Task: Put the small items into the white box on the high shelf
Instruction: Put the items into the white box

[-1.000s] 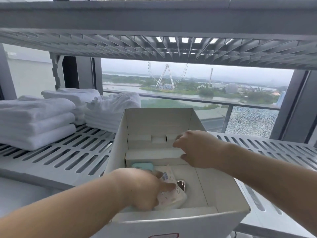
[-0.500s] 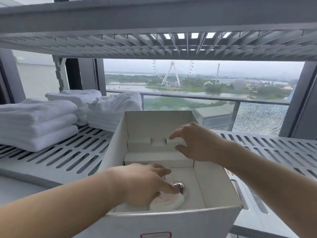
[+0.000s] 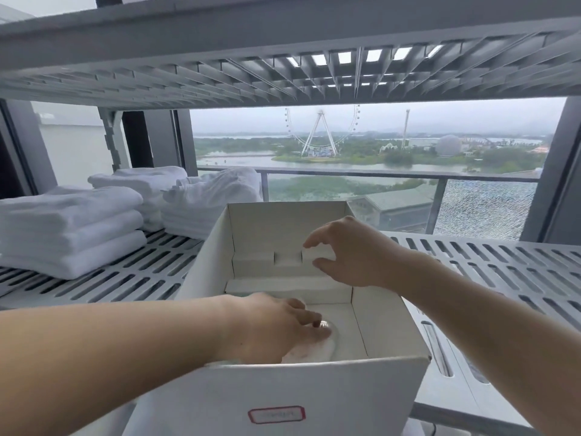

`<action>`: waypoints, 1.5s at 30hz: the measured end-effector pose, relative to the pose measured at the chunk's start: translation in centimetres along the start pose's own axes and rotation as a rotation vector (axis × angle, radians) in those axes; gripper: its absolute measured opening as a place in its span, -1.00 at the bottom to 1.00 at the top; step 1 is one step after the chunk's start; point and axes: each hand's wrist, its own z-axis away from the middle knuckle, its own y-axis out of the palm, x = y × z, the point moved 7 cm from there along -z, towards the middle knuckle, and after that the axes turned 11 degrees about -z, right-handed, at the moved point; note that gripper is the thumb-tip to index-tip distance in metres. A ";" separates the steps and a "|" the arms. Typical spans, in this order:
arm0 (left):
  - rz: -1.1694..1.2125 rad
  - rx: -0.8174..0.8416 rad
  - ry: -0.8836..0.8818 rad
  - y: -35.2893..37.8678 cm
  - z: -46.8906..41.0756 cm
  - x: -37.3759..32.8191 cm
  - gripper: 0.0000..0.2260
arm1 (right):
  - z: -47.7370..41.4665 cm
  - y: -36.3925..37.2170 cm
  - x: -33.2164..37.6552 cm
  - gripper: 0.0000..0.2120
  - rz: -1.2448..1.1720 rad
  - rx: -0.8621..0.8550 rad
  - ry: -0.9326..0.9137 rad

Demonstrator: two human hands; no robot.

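White box (image 3: 283, 401) front label (image 3: 276, 414): red-bordered, unreadable. Inside box, left hand (image 3: 273, 325) grips pouch (image 3: 314, 352); right hand (image 3: 349, 251) spread, empty.

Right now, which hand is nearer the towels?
Left. The left hand is low in the box, on the towels' side; the right hand hovers farther right.

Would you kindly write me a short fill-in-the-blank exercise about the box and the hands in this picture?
1. The left hand presses a pale packet down inside the white ____.
2. The folded white towels are stacked to the ____ of the box.
3. The right hand hovers over the box with its fingers ____.
4. The red-bordered label sits on the box's ____ wall.

Missing words: box; left; open; front
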 end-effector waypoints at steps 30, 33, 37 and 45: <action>0.067 -0.066 0.062 0.1 -0.8 0.3 -0.37 | -0.8 0.5 -1.8 -0.68 -0.015 -0.018 0.035; 0.104 -0.044 0.033 0.7 -0.6 0.6 -0.38 | -0.9 0.5 -1.9 -0.69 -0.012 -0.012 0.045; 0.101 -0.049 0.030 0.8 -0.3 0.2 -0.37 | -1.0 0.8 -1.6 -0.68 0.009 0.014 0.036; 0.141 -0.006 0.081 0.7 0.2 -0.5 -0.36 | -0.6 0.4 -1.5 -0.70 -0.013 -0.004 0.039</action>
